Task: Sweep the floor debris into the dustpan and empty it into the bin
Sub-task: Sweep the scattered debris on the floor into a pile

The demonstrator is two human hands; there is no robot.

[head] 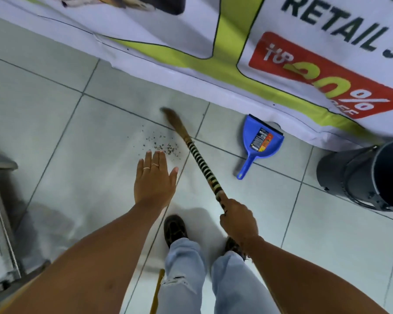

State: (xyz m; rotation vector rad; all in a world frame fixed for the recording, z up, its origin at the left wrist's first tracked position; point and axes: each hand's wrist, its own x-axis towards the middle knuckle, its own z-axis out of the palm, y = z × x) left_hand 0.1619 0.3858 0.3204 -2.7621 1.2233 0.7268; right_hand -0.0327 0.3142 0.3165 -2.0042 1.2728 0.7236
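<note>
I saw the broom [197, 155] run as one long diagonal from my right hand [238, 219] up and left across the tiles, its blurred bristle end pointing toward the banner [236, 71]. The right hand was closed tight around the lower end of the striped handle. My left hand [156, 177] hung flat and spread wide, holding nothing, two rings on its fingers, just short of the debris [161, 143]. That scatter of small dark crumbs lay left of the shaft, near the bristles. The dustpan [260, 141] lay right of the broom and apart from it, mouth toward the banner, handle pointing back toward me; its sticker was too small to read. The bin [361, 175] stood at the far right. On the banner I could read "RETAIL" and a red patch with "%".
</note>
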